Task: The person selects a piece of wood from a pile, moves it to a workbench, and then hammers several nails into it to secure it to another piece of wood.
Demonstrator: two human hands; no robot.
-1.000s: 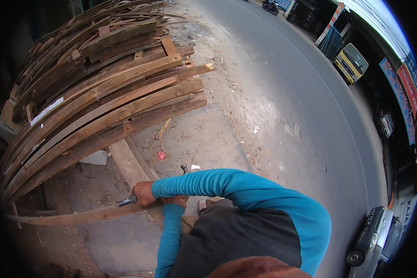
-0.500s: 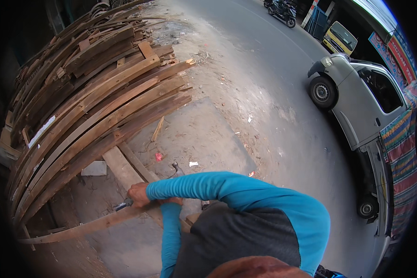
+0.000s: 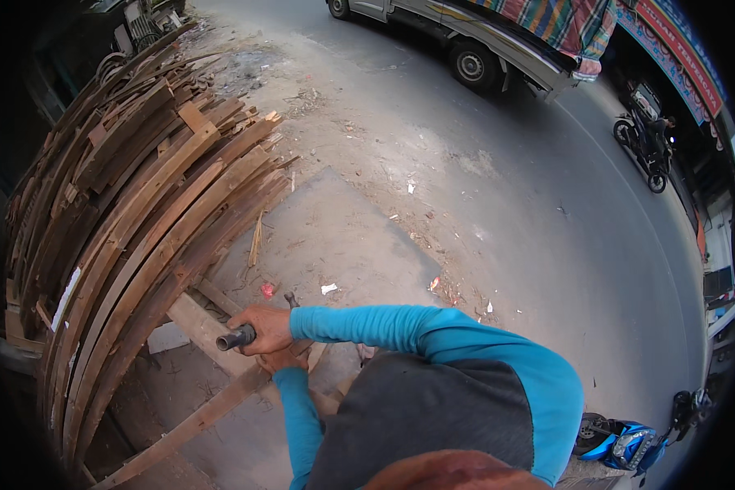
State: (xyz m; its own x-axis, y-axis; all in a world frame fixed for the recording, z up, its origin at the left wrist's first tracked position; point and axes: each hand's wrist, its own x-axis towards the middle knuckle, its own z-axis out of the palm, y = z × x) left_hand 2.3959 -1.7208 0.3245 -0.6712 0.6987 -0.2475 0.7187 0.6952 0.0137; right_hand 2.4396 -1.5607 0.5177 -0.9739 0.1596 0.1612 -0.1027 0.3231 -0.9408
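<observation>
My right hand (image 3: 263,327) is wrapped round a hammer (image 3: 237,337). The dark, hollow-ended grip points left, and the metal head shows beyond my wrist. Just below it, my left hand (image 3: 284,359) is closed low against the wood, partly covered by the right one. What its fingers hold is hidden. A wide plank (image 3: 208,331) passes beneath my hands toward the pile. From the lower left, a long narrow beam (image 3: 196,420) reaches up to my left hand.
A tall pile of long timbers (image 3: 151,220) fills the left side. Wood splinters (image 3: 256,241) and a red scrap (image 3: 267,289) lie on the ground. On the road are a truck (image 3: 498,57) and a motorbike (image 3: 649,151); a blue motorbike (image 3: 629,445) stands at lower right.
My right hand and the hammer have lifted and tilted, so the grip's end now faces up. The narrow beam slants more steeply in view. The truck has moved along the road.
</observation>
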